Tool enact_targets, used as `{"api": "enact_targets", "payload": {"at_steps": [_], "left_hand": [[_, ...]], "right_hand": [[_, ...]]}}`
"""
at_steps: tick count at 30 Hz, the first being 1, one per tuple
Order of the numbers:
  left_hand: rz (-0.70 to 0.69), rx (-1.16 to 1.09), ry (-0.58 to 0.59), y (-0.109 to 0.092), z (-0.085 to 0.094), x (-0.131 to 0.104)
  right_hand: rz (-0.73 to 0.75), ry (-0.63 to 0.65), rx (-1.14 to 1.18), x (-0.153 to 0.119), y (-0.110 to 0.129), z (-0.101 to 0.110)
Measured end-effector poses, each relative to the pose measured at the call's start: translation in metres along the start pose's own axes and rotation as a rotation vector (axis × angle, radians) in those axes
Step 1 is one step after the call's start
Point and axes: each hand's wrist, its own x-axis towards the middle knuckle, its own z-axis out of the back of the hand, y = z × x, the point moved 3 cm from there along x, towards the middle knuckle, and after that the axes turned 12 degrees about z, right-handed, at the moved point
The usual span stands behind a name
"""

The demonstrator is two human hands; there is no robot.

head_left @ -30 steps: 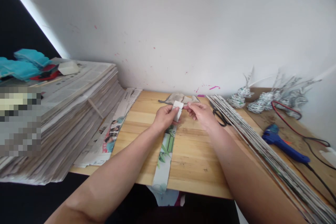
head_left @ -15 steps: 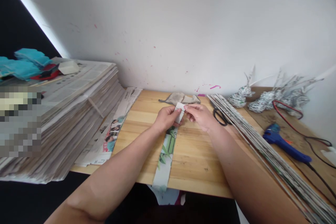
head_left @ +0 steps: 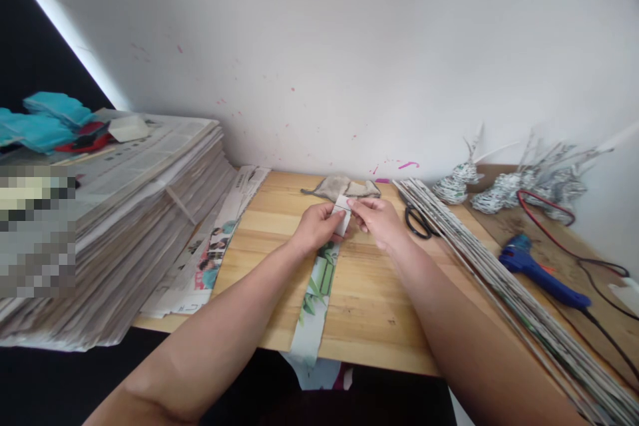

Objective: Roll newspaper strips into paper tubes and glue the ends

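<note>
A long strip of printed paper (head_left: 313,299), white with green leaves, runs from the table's front edge up to my hands. My left hand (head_left: 318,225) is closed on its far end, thumb on top and fingers beneath. There the strip shows a plain white side with a dark line across it. My right hand (head_left: 373,216) pinches the right edge of that same end between thumb and forefinger. Just beyond my hands a greyish cloth (head_left: 344,186) lies against the wall.
To the left rises a tall stack of newspapers (head_left: 164,206), with blue packets (head_left: 54,121) on top. Right of my hands lie scissors (head_left: 417,223), a bundle of thin paper rods (head_left: 479,259) and a blue glue gun (head_left: 544,276) with its cord. Woven paper figures (head_left: 452,185) stand behind.
Both hands keep hold of the strip's far end and have barely moved. The view has shifted very slightly.
</note>
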Motion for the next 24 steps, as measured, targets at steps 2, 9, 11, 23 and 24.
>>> {"api": "enact_targets", "payload": {"at_steps": [2,9,11,23,24], "left_hand": [[0.002,0.004,0.006,0.0001,-0.0003,-0.0003],[0.000,0.022,0.043,0.0011,-0.0021,-0.0011],[0.006,0.025,0.052,0.0011,-0.0027,-0.0019],[0.065,0.010,0.084,-0.0017,-0.0049,-0.0044],[0.063,0.019,0.088,-0.0020,-0.0051,-0.0050]], "right_hand": [[-0.008,-0.016,0.006,-0.0003,0.0001,-0.0006],[-0.018,-0.056,0.003,-0.0015,-0.0011,-0.0031],[-0.012,-0.059,0.018,-0.0020,-0.0025,-0.0041],[0.009,-0.055,0.070,-0.0028,-0.0033,-0.0064],[0.002,-0.053,0.068,-0.0030,-0.0034,-0.0069]]}}
